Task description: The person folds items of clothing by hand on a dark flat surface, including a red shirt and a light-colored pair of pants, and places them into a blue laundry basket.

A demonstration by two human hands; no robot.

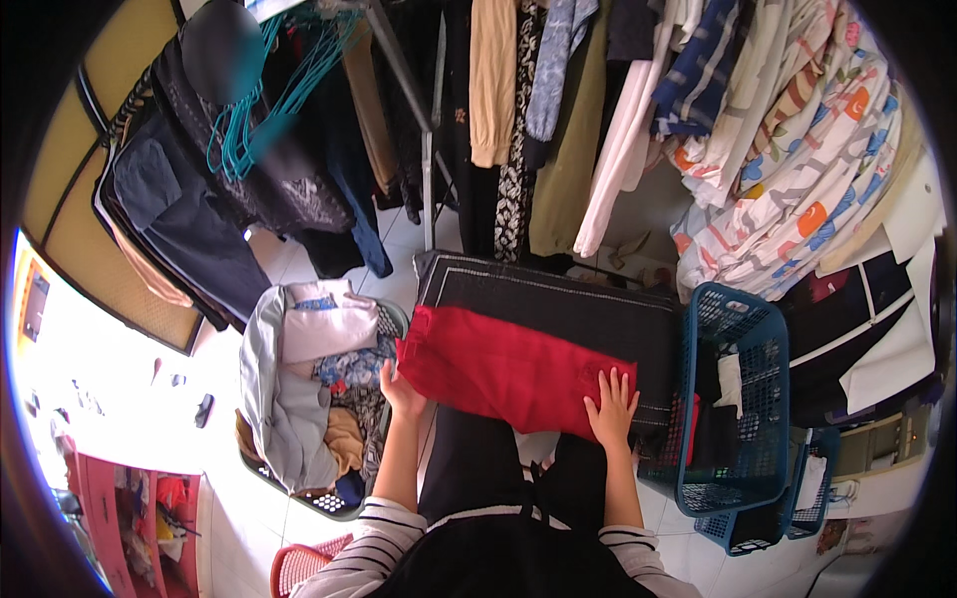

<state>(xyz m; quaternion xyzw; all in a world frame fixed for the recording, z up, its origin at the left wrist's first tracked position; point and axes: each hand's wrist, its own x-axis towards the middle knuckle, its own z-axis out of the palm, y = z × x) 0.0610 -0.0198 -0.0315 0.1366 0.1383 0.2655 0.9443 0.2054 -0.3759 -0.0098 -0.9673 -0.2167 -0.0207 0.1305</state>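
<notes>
A folded red cloth garment lies across a padded surface with a black cover, trimmed with light stitched lines, just before my knees. My right hand rests flat on the garment's right end, fingers spread. At the opposite end, my left hand is against the red edge with its palm turned inward. Some of its fingers are hidden, so its grip is unclear. The near side of the cloth hangs slightly over the front of the black cover, above my lap.
Left stands a laundry basket heaped with clothes. Right is a tall blue plastic basket holding dark, red and white cloth. Garments hang above from a metal rack, with teal hangers. A red chair stands lower left.
</notes>
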